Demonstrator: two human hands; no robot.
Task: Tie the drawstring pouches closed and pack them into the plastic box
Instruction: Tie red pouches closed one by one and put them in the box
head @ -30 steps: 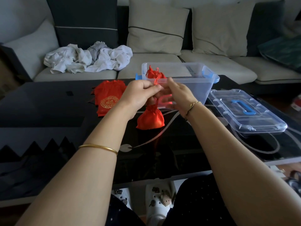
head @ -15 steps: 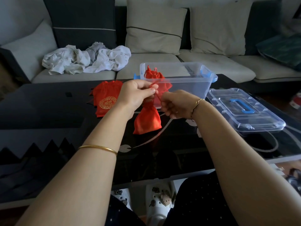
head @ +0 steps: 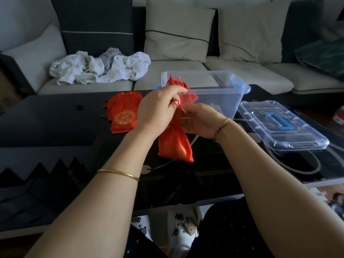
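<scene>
A red drawstring pouch (head: 176, 146) hangs above the black table, cinched at its neck. My left hand (head: 157, 109) grips the neck and the red cord loops (head: 178, 104) at its top. My right hand (head: 200, 121) is at the neck from the right, fingers curled toward the cord; whether it pinches the cord is hidden. The clear plastic box (head: 219, 94) with blue latches stands just behind, with one red pouch (head: 187, 90) inside at its left end. A stack of flat red pouches (head: 124, 112) with gold emblems lies to the left.
The box's clear lid (head: 279, 125) with a blue handle lies on the table to the right. A sofa with cushions and a heap of white clothes (head: 100, 67) is behind the table. The glass table edge (head: 204, 200) runs near my knees.
My right hand has come back in toward the pouch neck after pulling the cord out to the right. The pouch hangs a little lower and more to the right.
</scene>
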